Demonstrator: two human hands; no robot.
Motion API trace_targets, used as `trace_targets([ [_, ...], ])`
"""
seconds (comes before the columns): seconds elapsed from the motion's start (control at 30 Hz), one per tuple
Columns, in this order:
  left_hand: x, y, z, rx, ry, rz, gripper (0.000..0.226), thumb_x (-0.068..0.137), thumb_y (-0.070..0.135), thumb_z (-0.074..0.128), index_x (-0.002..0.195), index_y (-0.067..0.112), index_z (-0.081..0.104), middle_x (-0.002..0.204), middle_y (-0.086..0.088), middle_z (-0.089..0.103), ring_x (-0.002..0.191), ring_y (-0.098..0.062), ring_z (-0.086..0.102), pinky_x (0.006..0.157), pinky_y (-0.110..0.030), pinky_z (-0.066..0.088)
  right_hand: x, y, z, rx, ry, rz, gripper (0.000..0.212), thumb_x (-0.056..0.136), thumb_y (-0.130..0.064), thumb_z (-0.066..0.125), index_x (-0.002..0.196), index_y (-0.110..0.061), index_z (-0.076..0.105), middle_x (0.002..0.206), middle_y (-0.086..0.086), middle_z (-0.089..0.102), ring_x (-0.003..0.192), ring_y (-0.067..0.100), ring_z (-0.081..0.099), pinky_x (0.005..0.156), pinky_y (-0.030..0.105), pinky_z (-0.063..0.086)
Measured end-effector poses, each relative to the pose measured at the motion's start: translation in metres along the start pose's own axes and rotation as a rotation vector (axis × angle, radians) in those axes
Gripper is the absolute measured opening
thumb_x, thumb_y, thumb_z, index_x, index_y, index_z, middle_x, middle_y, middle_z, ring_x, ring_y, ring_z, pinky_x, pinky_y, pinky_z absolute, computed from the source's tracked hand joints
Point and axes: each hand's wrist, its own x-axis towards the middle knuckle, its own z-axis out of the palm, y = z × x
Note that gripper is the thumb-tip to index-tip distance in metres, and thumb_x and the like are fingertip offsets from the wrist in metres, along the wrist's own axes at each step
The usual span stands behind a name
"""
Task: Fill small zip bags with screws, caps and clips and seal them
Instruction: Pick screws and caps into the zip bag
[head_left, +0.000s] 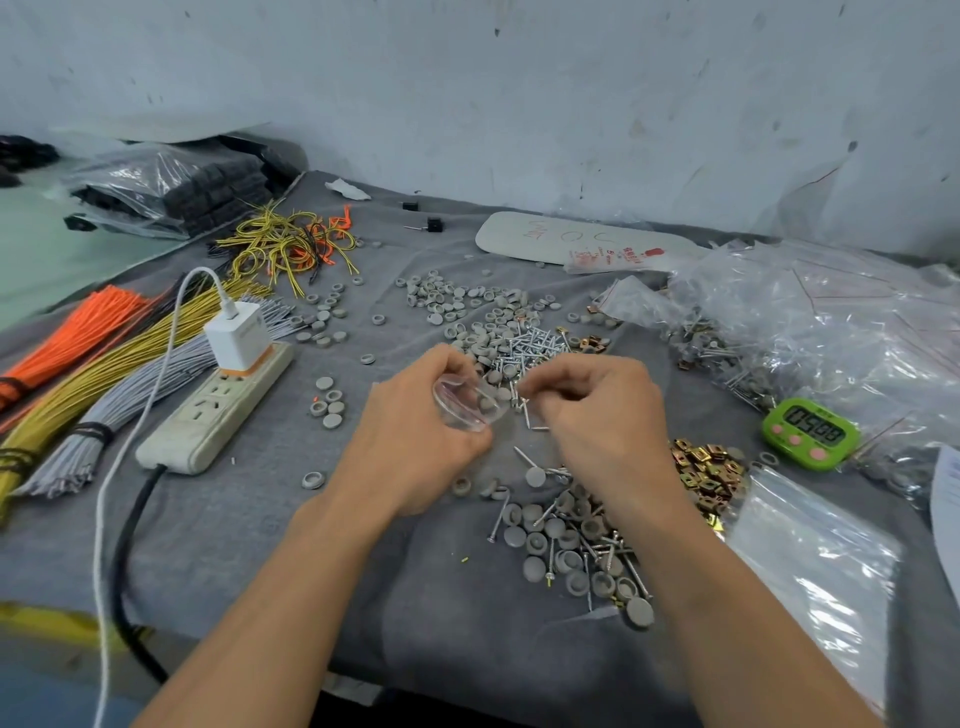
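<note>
Grey cloth covers table, wrinkled. Left side: white power strip lying at angle, white charger plugged into far end, white cable arching from charger toward near edge. Black cord leaves strip's near end. Beside strip, three tied wire bundles: orange, yellow, grey. Loose wire loops (yellow, some orange) farther back. Clear sack of black blocks at far left. White board with red writing near wall. Green timer at right, digits blurred.
</note>
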Motion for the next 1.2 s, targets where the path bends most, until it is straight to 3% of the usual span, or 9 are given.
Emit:
trace_targets([
  [0.17, -0.002, -0.003, -0.005, -0.063, 0.111, -0.042, 0.040, 0.066, 0.023, 0.085, 0.093, 0.035, 0.058, 0.088, 0.021, 0.069, 0.087, 0.007, 0.062, 0.071, -0.003, 0.039, 0.000, 0.012, -0.003, -0.488, -0.480, 0.126, 0.016, 0.081, -0.027, 0.083, 0.090, -0.038, 0.074, 0.092, -0.018, 0.069, 0.083, 0.004, 0.068, 0.084, 0.027, 0.058],
  [0.23, -0.002, -0.004, -0.005, -0.063, 0.107, -0.050, 0.039, 0.066, 0.024, 0.085, 0.092, 0.036, 0.058, 0.088, 0.023, 0.069, 0.086, 0.007, 0.062, 0.071, -0.004, 0.040, -0.001, 0.009, 0.001, -0.534, -0.555, 0.096, 0.016, 0.079, -0.027, 0.084, 0.086, -0.036, 0.073, 0.087, -0.016, 0.066, 0.083, 0.009, 0.068, 0.074, 0.024, 0.055],
  [0.37, -0.002, -0.003, -0.004, -0.044, 0.100, -0.052, 0.040, 0.065, 0.027, 0.084, 0.093, 0.037, 0.058, 0.090, 0.027, 0.068, 0.086, 0.008, 0.062, 0.069, -0.003, 0.039, -0.001, 0.005, 0.008, -0.621, -0.567, 0.106, 0.026, 0.084, -0.013, 0.076, 0.069, -0.033, 0.069, 0.087, -0.007, 0.072, 0.084, 0.017, 0.070, 0.077, 0.029, 0.058],
  [0.67, -0.002, -0.005, -0.004, -0.027, 0.071, -0.037, 0.038, 0.066, 0.028, 0.082, 0.094, 0.038, 0.057, 0.093, 0.032, 0.067, 0.087, 0.011, 0.061, 0.069, -0.002, 0.039, -0.011, -0.002, 0.010, -0.752, -0.407, -0.035, 0.017, 0.086, -0.017, 0.070, 0.091, -0.032, 0.070, 0.088, -0.004, 0.069, 0.093, 0.021, 0.064, 0.091, 0.034, 0.045],
  [0.77, -0.002, -0.004, -0.004, -0.010, 0.062, -0.036, 0.038, 0.066, 0.029, 0.081, 0.093, 0.039, 0.056, 0.090, 0.028, 0.067, 0.087, 0.010, 0.061, 0.068, -0.004, 0.041, -0.003, -0.009, 0.005, -0.662, -0.381, 0.098, 0.020, 0.087, -0.017, 0.070, 0.079, -0.035, 0.068, 0.097, -0.003, 0.073, 0.097, 0.023, 0.068, 0.093, 0.035, 0.055],
  [0.83, -0.002, -0.004, -0.003, 0.006, 0.057, -0.036, 0.038, 0.065, 0.030, 0.080, 0.093, 0.039, 0.055, 0.088, 0.025, 0.068, 0.086, 0.009, 0.060, 0.068, -0.005, 0.041, -0.001, -0.009, 0.002, -0.502, -0.300, 0.147, 0.025, 0.088, -0.014, 0.069, 0.075, -0.036, 0.069, 0.087, -0.008, 0.072, 0.083, 0.017, 0.069, 0.081, 0.032, 0.059],
  [0.9, -0.003, -0.003, -0.002, 0.029, 0.036, -0.049, 0.040, 0.065, 0.031, 0.079, 0.094, 0.040, 0.053, 0.087, 0.024, 0.068, 0.085, 0.010, 0.059, 0.067, -0.005, 0.042, -0.006, -0.007, 0.000, -0.318, -0.158, 0.085, 0.031, 0.086, -0.009, 0.070, 0.071, -0.036, 0.072, 0.069, -0.017, 0.067, 0.065, 0.004, 0.064, 0.065, 0.020, 0.053],
  [1.0, -0.003, -0.001, 0.001, 0.051, -0.040, -0.073, 0.043, 0.062, 0.035, 0.078, 0.095, 0.040, 0.052, 0.088, 0.022, 0.068, 0.082, 0.009, 0.059, 0.064, -0.009, 0.042, -0.014, -0.006, 0.003, -0.087, -0.071, 0.034, 0.030, 0.079, -0.003, 0.074, 0.069, -0.031, 0.075, 0.063, -0.021, 0.068, 0.063, -0.004, 0.065, 0.056, 0.007, 0.046],
  [1.2, -0.004, 0.007, 0.007, 0.020, -0.113, -0.032, 0.042, 0.061, 0.038, 0.076, 0.094, 0.039, 0.049, 0.084, 0.025, 0.066, 0.075, 0.003, 0.060, 0.055, -0.016, 0.041, -0.012, -0.005, 0.016, 0.072, -0.181, 0.055, 0.018, 0.074, -0.008, 0.074, 0.075, -0.025, 0.078, 0.066, -0.011, 0.075, 0.064, 0.005, 0.070, 0.062, 0.022, 0.055],
])
